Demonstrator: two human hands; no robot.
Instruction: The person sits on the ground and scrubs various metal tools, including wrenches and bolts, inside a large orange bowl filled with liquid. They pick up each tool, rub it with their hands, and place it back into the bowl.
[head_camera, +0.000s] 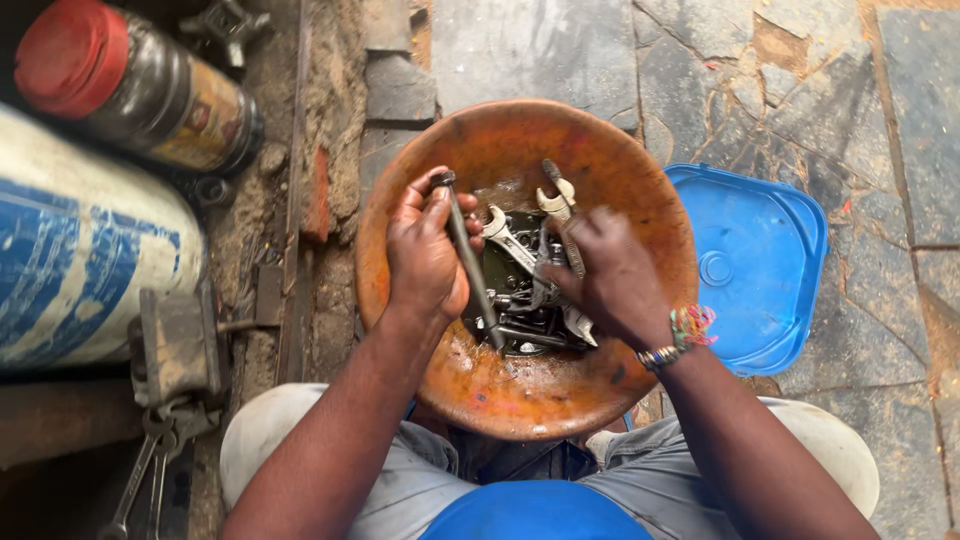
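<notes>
Head view, looking straight down: a rusty orange bowl (470, 150) is seen at the centre of the frame, propped between the knees so that its contents stay within reach. Loose tools are heaped in its hollow, among them an open-ended wrench (510, 240). A slim metal rod (468, 262) is clamped in the left hand (425, 262), held steeply with its lower end down among the tools, as if kept clear of the heap. The right hand (612, 280) is closed on a second wrench (560, 210) whose jaw end sticks up past the fingers (a beaded bracelet is worn at that wrist). A blue plastic lid (760, 260) is laid flat on the stone floor at right. At upper left a dark bottle (150, 85) with a red cap is lying beside a blue-and-white cylinder (80, 240).
</notes>
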